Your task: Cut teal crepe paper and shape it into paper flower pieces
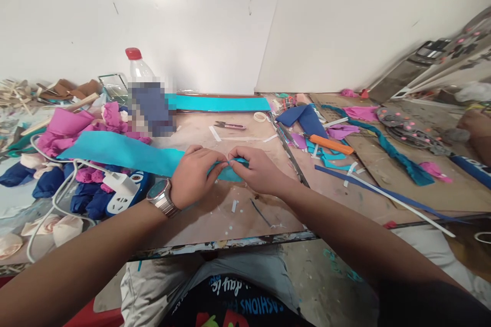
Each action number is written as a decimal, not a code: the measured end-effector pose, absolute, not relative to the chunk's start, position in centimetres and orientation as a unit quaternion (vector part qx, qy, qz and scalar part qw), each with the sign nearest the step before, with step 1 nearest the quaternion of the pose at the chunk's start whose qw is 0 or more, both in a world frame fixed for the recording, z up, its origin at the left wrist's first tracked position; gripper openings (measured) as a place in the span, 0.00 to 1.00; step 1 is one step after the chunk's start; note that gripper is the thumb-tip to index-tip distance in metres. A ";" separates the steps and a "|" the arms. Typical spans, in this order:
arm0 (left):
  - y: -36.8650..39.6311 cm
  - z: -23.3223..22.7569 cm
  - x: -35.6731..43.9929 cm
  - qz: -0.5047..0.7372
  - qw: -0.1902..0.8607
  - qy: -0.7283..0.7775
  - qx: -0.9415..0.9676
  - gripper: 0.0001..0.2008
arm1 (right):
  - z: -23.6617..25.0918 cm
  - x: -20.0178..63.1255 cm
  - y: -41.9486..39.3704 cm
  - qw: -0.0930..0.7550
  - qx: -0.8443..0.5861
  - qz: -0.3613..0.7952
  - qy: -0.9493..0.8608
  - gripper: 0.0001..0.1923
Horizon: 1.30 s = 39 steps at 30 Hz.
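Note:
My left hand [195, 173] and my right hand [258, 169] meet over the worktable [215, 214], both pinching the near end of a long turquoise fabric strip [123, 152]. The strip trails away to the left across the table. The part between my fingertips is bunched and mostly hidden. A metal watch [163, 196] sits on my left wrist.
Pink and navy fabric pieces [76, 127] and a white power strip [120, 189] lie left. A red-capped bottle [138, 69] stands behind. Thread snips [229, 125], tape roll [260, 117], orange-handled cutter [330, 144], blue and turquoise scraps lie right.

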State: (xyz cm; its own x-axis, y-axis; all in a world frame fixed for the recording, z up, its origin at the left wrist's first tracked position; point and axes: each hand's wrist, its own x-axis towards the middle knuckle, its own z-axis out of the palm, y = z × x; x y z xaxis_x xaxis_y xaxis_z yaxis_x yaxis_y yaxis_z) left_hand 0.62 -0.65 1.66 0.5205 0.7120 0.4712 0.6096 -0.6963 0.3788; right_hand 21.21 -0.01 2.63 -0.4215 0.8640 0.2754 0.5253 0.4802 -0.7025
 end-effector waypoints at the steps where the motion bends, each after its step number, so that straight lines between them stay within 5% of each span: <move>1: -0.7 1.7 0.6 0.307 0.079 0.378 0.870 0.12 | 2.6 21.1 0.0 0.310 -0.439 0.281 -0.795 0.07; 8: -0.6 1.7 0.5 0.303 0.083 0.380 0.870 0.11 | 2.8 20.8 1.0 0.263 -0.431 0.373 -0.778 0.10; 13: -0.4 1.9 0.3 0.318 0.114 0.393 0.855 0.07 | 5.0 21.2 5.4 0.146 -0.343 0.449 -0.812 0.08; 16: -0.4 2.2 0.3 0.331 0.124 0.404 0.844 0.05 | 6.0 19.8 9.2 0.178 -0.295 0.461 -0.818 0.12; 21: -0.6 2.2 0.5 0.349 0.129 0.405 0.835 0.03 | 4.5 14.5 13.9 0.206 -0.201 0.173 -0.942 0.10; 26: -0.8 2.0 0.6 0.353 0.124 0.402 0.836 0.04 | 1.4 10.3 16.0 0.121 -0.145 0.086 -0.978 0.12; 34: -0.8 2.0 0.7 0.363 0.116 0.405 0.831 0.04 | 1.4 10.6 16.0 0.191 -0.160 0.107 -0.963 0.11; 39: -0.4 1.8 0.6 0.362 0.155 0.419 0.818 0.04 | 4.0 14.5 12.8 0.290 -0.276 0.243 -0.884 0.17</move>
State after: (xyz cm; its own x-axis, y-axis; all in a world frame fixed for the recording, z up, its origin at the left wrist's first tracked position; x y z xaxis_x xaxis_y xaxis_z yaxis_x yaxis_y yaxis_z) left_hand 0.59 -0.42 1.83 0.3870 0.7981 0.4619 0.5734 -0.6006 0.5573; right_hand 14.46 12.76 3.95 -0.6792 0.6290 0.3783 0.3476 0.7296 -0.5890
